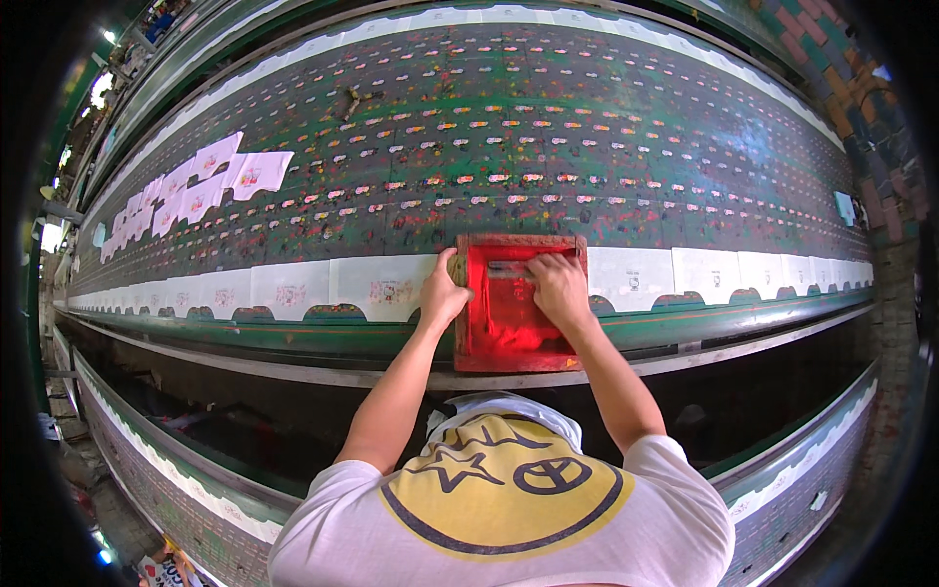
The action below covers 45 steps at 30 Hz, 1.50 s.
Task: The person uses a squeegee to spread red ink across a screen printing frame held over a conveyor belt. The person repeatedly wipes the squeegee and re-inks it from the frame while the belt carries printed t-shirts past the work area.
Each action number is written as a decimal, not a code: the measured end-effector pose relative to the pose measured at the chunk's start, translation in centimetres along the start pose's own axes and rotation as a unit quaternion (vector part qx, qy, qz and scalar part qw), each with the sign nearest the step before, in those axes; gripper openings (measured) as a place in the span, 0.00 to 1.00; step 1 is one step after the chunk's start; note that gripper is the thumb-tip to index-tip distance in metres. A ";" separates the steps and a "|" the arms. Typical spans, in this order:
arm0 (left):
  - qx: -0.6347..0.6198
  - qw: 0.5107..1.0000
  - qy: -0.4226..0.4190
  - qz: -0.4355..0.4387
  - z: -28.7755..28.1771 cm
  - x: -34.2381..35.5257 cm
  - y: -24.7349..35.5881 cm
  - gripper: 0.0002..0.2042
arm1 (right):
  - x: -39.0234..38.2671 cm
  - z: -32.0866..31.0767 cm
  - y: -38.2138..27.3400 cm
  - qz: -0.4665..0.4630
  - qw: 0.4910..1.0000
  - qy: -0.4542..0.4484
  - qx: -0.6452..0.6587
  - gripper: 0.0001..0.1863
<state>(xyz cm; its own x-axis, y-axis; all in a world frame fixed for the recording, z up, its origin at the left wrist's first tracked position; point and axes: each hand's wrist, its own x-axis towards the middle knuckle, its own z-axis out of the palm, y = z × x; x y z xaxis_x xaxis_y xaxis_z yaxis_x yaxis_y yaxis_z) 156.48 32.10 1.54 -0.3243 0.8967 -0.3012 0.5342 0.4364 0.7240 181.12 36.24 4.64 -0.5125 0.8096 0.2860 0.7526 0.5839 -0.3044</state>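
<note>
A wooden screen-printing frame (pixel 464 338) lies over the row of white fabric pieces at the table's near edge, straight in front of me. Red ink (pixel 518 308) covers its inside. My left hand (pixel 443 293) grips the left rim, thumb on top. Inside the frame, toward its far side, my right hand (pixel 560 289) is closed on a squeegee (pixel 507 267), whose left part shows past the fingers. Left of the frame, a white fabric piece (pixel 381 287) carries a reddish print with a figure; to the right, another piece (pixel 631 278) bears only a small dark print.
The long dark table (pixel 430 220) is speckled with paint and rows of small coloured marks. White printed garment pieces (pixel 201 196) overlap at the far left. More fabric lines the far edge (pixel 469 17). A rail (pixel 293 374) runs along the near side, and another table (pixel 225 519) stands behind me.
</note>
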 end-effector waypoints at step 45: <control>-0.093 0.993 -0.044 -0.052 18.7 -3.7 16.6 0.45 | -18.1 -11.5 17.9 -0.008 1.000 0.005 0.029 0.10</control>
<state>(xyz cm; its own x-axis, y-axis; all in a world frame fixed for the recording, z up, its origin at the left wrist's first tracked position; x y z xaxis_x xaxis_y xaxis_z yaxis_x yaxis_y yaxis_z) 181.16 37.41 3.03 -0.2964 0.8542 -0.4271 0.3458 0.5128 0.7858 208.62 31.39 4.47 -0.5202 0.7995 0.3004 0.7186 0.5998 -0.3519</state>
